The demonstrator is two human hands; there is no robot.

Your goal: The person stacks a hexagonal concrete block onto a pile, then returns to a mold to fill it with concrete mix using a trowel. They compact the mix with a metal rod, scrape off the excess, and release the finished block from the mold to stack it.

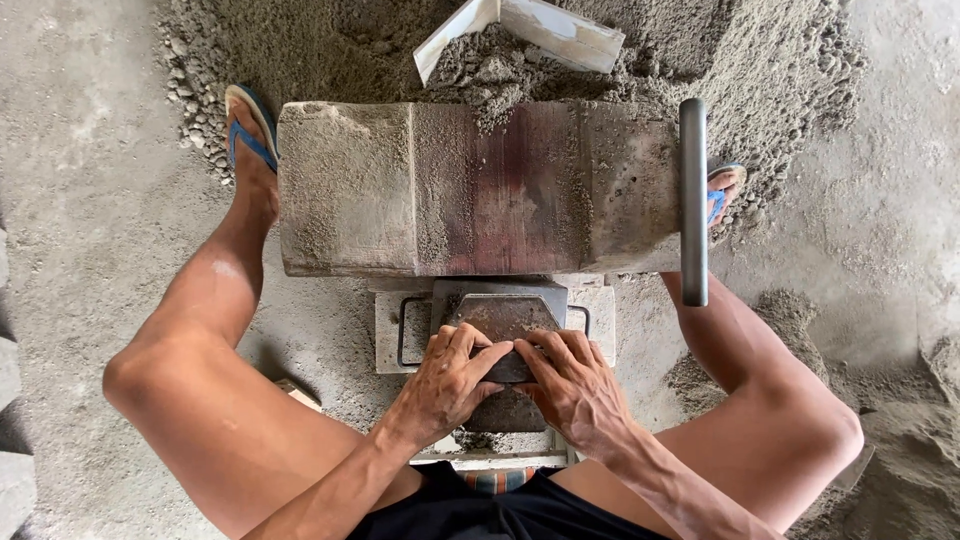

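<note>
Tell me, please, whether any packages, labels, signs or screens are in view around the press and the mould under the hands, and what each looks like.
None show: no package, label, sign or screen.
Both hands, left hand and right hand, press on a dark metal mould plate.
Beyond it stand a sand-dusted block press and a grey sand heap, all unmarked.

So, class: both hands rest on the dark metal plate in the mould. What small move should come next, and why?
Probably press straight down. The left hand and right hand lie flat, fingertips meeting, on the metal plate, which sits inside the mould frame with nothing gripped for lifting.
</note>
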